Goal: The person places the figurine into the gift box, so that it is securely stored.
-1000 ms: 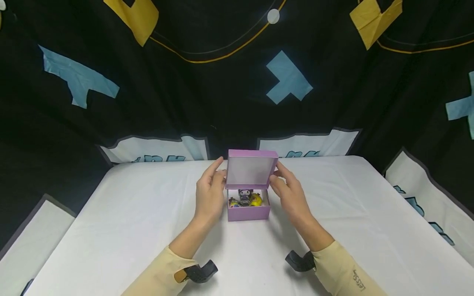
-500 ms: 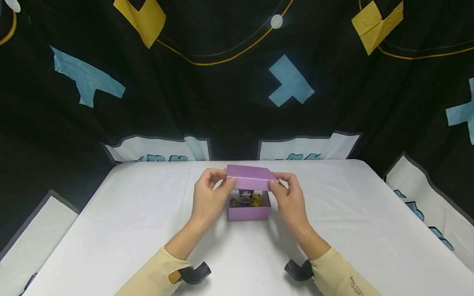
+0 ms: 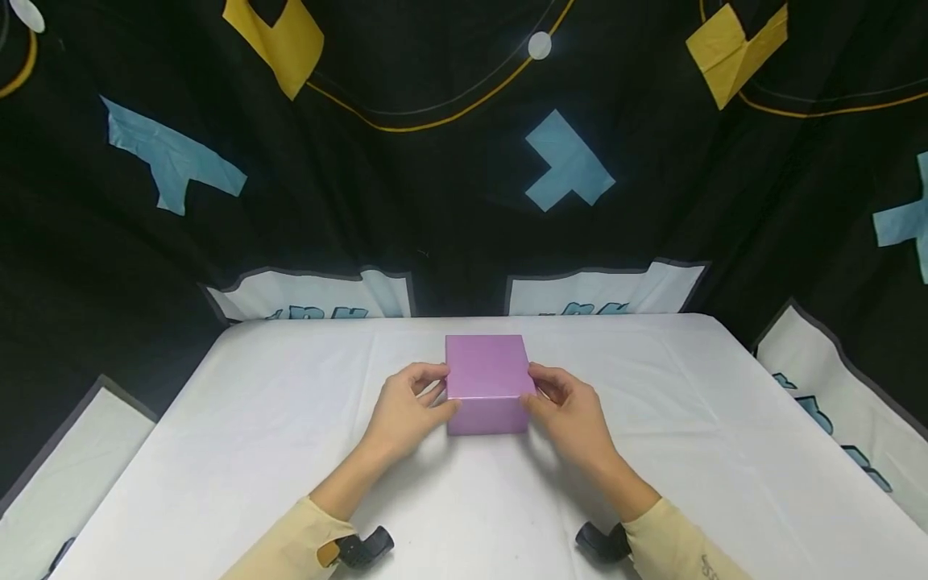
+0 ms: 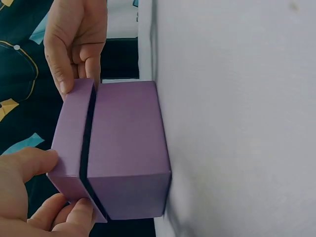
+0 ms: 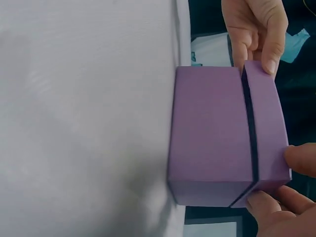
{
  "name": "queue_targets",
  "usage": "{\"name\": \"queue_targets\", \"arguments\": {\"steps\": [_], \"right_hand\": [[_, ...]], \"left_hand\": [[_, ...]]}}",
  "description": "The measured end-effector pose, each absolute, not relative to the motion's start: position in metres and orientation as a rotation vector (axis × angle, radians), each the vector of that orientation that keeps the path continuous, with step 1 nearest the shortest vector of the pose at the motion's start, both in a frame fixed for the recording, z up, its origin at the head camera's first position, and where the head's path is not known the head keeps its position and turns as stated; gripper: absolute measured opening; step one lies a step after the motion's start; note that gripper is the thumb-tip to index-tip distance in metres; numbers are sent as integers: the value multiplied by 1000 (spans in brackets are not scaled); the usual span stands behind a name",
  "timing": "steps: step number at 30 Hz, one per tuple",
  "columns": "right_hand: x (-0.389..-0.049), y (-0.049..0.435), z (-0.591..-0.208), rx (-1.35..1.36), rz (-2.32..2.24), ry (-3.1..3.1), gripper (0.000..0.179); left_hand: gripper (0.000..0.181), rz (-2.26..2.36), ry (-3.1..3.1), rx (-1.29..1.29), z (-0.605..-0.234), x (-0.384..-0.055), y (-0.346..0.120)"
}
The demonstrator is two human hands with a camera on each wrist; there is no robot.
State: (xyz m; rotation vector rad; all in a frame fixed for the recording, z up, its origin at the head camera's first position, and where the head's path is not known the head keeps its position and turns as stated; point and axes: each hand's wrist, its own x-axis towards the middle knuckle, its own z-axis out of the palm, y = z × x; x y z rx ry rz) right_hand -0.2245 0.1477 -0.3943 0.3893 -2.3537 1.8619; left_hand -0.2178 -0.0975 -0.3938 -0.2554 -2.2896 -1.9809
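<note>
A purple box lid (image 3: 484,366) sits over its purple box base (image 4: 129,128) at the middle of the table. Both wrist views show a narrow dark gap running between lid and base. My left hand (image 3: 408,412) pinches the lid's left side, thumb at the front corner and fingers along the side. At the opposite side my right hand (image 3: 576,412) holds the lid the same way, its thumb (image 5: 302,159) against the front edge. The base stands on the white cloth. Whatever lies inside the box is hidden under the lid.
A white cloth covers the table (image 3: 275,451). Behind it hangs a black curtain (image 3: 406,217) with yellow and blue shapes. Dark curved mounts, one a left wrist mount (image 3: 368,548), stick out near both sleeves, low over the table.
The lid was first tilted upright behind the open base, with small toy figures visible inside. It has swung forward and come down over the base, both hands moving down with it, covering the figures.
</note>
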Motion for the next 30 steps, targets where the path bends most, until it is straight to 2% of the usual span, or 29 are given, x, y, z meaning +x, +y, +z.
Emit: {"name": "queue_targets", "arguments": {"steps": [12, 24, 27, 30], "right_hand": [[-227, 146, -404, 342, 1768, -2462, 42], [-220, 151, -403, 321, 1720, -2535, 41], [-216, 155, -402, 349, 1604, -2580, 40], [-211, 160, -397, 466, 1393, -2594, 43]], "left_hand": [[40, -1896, -2426, -181, -402, -217, -99], [42, -1924, -2439, -214, -407, -218, -97], [43, -1788, -2508, -272, -404, -215, -99], [43, -1440, -2606, -376, -398, -209, -104]]}}
